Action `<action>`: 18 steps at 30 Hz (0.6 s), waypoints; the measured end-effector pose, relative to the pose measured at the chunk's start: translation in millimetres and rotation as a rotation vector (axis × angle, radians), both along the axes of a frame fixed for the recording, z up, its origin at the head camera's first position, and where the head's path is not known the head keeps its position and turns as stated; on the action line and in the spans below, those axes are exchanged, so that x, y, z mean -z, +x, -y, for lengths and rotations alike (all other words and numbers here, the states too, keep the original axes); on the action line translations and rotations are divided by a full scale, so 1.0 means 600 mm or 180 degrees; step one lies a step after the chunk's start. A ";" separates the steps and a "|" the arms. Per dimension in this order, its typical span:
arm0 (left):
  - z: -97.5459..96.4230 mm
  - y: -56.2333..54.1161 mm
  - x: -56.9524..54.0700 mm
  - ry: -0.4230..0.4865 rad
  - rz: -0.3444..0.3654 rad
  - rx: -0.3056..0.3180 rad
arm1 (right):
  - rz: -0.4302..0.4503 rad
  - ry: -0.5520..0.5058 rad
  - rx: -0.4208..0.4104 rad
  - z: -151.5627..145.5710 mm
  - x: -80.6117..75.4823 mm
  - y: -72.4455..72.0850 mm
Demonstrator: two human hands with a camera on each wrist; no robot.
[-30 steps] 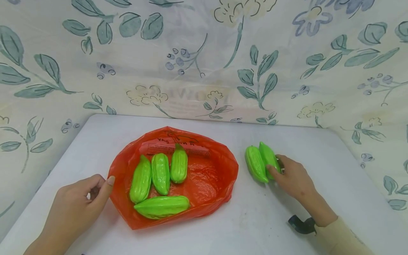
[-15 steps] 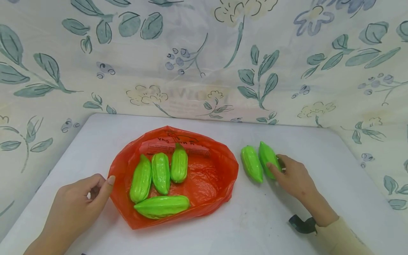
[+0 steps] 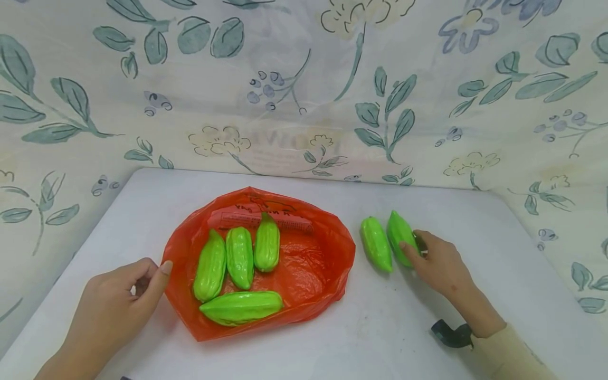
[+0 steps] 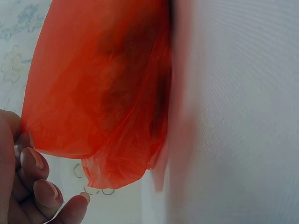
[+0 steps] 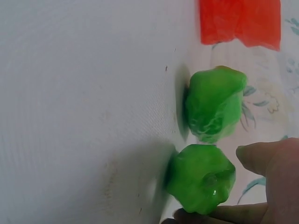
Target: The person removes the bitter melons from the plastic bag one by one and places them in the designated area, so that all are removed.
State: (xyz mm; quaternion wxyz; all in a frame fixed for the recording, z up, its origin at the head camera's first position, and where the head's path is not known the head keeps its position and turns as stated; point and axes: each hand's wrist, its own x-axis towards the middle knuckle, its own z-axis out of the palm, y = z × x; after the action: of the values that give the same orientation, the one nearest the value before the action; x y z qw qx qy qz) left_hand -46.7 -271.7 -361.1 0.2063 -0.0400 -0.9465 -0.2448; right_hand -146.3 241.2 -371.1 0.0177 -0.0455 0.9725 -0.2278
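A red plastic bag (image 3: 304, 258) lies wide-mouthed on the white table, with several bright green ridged bitter gourds (image 3: 239, 258) inside. At its left rim my left hand (image 3: 114, 303) pinches the plastic between thumb and fingers; the left wrist view shows the bag's edge (image 4: 93, 93) at the fingertips. To the right of the bag, my right hand (image 3: 439, 264) holds a bitter gourd (image 3: 399, 235), thumb on the near side and fingers behind it. Another bitter gourd (image 3: 376, 245) lies just left of the held one, with a narrow gap between them.
A black strap-like piece (image 3: 451, 335) is at the right wrist beside a beige sleeve (image 3: 508, 353). Behind the white table (image 3: 370, 327) hangs a cloth (image 3: 294, 95) printed with leaves and flowers. Printed writing shows on the bag's inner back wall.
The two gourds on the right touched a second ago; the left one has shifted left, leaving a gap. My right hand keeps its gourd, and my left hand stays at the bag's rim.
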 end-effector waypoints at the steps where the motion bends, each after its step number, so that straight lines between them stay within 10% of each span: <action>1: 0.000 0.000 0.001 -0.0012 0.0016 -0.0005 | -0.0003 0.0000 -0.0003 0.000 0.000 0.000; 18: -0.001 0.001 0.003 -0.0041 0.0160 -0.0051 | 0.0049 -0.0073 0.0026 0.003 0.007 0.002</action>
State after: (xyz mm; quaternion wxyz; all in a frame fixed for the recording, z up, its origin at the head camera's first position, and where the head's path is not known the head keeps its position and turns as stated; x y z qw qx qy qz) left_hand -46.4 -271.1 -362.8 0.1840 -0.0276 -0.9533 -0.2379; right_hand -144.9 239.2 -375.3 0.0236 -0.0400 0.9698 -0.2394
